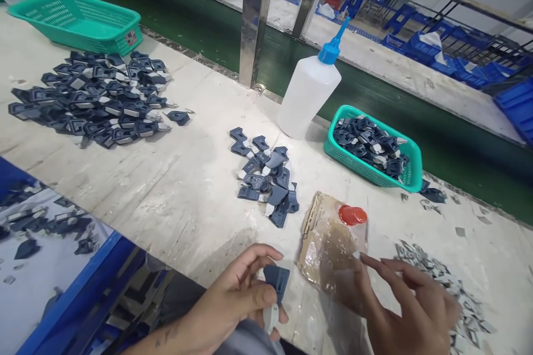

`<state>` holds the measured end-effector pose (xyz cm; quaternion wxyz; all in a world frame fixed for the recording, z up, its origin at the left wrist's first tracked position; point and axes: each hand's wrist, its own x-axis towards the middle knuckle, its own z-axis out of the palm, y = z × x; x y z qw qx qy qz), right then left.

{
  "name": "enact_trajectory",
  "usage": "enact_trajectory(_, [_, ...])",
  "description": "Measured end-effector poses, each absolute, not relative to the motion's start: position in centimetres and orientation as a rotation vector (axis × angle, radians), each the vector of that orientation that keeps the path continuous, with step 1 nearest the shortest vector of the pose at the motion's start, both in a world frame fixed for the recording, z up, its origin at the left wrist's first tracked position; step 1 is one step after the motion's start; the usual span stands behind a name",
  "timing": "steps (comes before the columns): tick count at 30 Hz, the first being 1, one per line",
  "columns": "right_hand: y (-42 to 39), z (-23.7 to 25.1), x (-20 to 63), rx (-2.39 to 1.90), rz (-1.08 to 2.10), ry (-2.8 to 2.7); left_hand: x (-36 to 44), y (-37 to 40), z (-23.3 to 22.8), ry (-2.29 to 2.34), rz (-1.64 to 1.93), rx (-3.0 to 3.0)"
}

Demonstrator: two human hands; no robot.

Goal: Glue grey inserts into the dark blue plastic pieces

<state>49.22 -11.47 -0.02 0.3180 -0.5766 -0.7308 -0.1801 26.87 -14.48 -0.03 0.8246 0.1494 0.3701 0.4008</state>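
Note:
My left hand (pixel 245 294) grips a dark blue plastic part (pixel 278 282) between thumb and fingers. A light grey tab (pixel 271 316) sticks out of its lower end. My right hand (pixel 403 299) is closed in a pinch, and a small pale piece (pixel 357 254) shows at the tips of thumb and index finger. Those fingertips are over the right side of a cardboard pad (pixel 320 244) coated in shiny clear film or liquid. On the pad's far edge lies a red cap-like piece (pixel 352 215). A pile of small grey pieces (pixel 441 277) lies beyond and beside my right hand, which partly hides it.
Similar blue parts form a small cluster (pixel 266 177) mid-table and a large pile (pixel 95 97) at left. A green basket (pixel 412 169) holds more; another green basket (pixel 95 41) stands far left. A white bottle (pixel 306 94) with blue nozzle stands near a metal post (pixel 252 22).

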Motion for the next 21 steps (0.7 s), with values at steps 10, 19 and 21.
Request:
enact_trajectory(10, [-13.3, 1.2, 49.5, -1.551, -0.47, -1.781, 25.9, -14.6, -0.3, 0.679, 0.961, 0.441])
enact_trajectory(19, [-13.3, 1.0, 48.7, -1.556, -0.4, -1.793, 26.2, -14.2, -0.4, 0.624, 1.008, 0.426])
enact_trajectory(21, [-13.3, 1.0, 48.8, -1.546, -0.399, -1.76, 26.2, -14.2, -0.5, 0.627, 0.981, 0.414])
